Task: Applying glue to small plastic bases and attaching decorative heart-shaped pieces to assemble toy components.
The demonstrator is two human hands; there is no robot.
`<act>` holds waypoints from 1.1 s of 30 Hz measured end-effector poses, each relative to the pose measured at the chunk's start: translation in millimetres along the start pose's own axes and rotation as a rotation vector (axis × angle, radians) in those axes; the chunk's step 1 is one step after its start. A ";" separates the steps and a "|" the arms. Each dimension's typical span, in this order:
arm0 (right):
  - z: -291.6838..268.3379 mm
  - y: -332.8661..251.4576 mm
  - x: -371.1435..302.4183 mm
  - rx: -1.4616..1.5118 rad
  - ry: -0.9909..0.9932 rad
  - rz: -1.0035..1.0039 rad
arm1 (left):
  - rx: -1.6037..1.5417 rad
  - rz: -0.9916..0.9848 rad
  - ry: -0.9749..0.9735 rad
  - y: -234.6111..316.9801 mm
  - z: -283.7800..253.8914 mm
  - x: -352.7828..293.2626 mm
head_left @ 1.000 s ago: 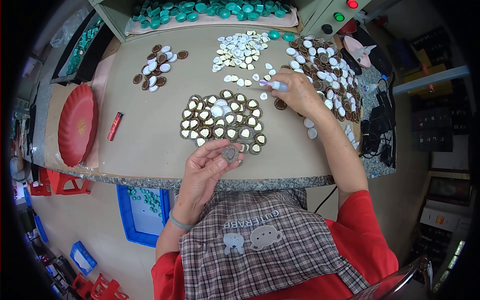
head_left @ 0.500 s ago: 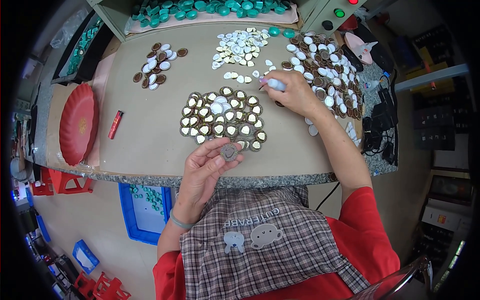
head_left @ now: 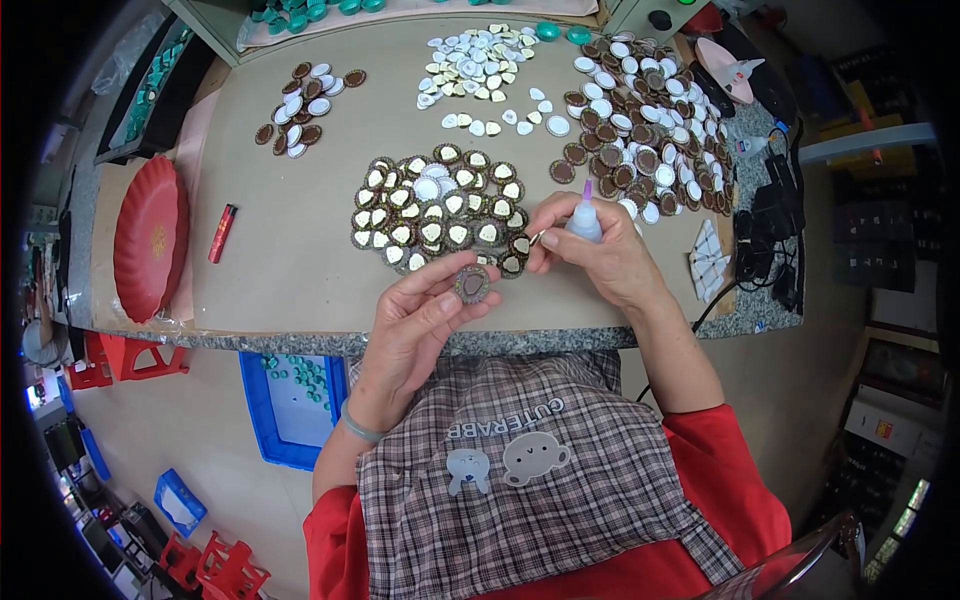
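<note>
My left hand (head_left: 412,318) is closed on a round brown scalloped disc (head_left: 472,284) with a heart-like outline at its centre, its face turned up. My right hand (head_left: 610,262) grips a small squeeze bottle (head_left: 585,223) with a purple nozzle pointing up. A thin pale piece (head_left: 537,239) shows at the right fingertips, too small to make out fully. Just beyond both hands lies a cluster of brown discs with shiny gold-coloured centres (head_left: 430,232). White and gold heart-shaped pieces (head_left: 475,62) are heaped farther back, with several more in a loose row.
Brown and white discs (head_left: 640,125) cover the table's right side; a smaller group (head_left: 300,105) lies at the left. A red fluted dish (head_left: 150,240) and a red tube (head_left: 223,234) are on the left. Green cups line the back shelf. A blue tray (head_left: 295,420) sits below the table.
My right hand has come back from the heart-shaped pieces toward my left hand, with the bottle now upright and a thin piece at the fingertips. My left hand still holds the disc.
</note>
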State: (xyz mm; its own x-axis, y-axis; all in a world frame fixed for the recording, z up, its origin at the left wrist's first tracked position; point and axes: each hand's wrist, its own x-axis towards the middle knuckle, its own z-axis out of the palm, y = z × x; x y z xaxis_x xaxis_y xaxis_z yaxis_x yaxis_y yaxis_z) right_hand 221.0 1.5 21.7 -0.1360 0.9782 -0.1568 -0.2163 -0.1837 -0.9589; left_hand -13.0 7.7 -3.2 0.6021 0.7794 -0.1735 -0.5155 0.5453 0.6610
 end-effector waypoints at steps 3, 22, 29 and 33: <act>5.6 1.9 -6.7 -0.037 0.001 -0.005 | 0.011 -0.025 0.000 -1.3 -0.4 -1.2; 31.4 2.7 -17.1 -0.111 -0.002 0.004 | 0.104 -0.007 0.025 -8.3 2.6 -2.3; 34.7 11.1 -16.5 -0.062 0.034 0.097 | 0.352 0.099 0.072 -12.6 3.2 -3.8; 36.7 11.2 -17.7 -0.052 0.057 0.098 | 0.480 0.174 0.029 -11.2 6.4 -4.4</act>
State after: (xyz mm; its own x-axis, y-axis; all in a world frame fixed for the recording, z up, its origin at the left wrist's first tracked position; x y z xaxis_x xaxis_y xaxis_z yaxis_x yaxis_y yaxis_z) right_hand 185.6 -21.4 22.4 -0.0986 0.9600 -0.2621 -0.1538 -0.2749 -0.9491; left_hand -6.0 -3.8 -5.2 0.5117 0.8579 -0.0468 -0.2647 0.2092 0.9414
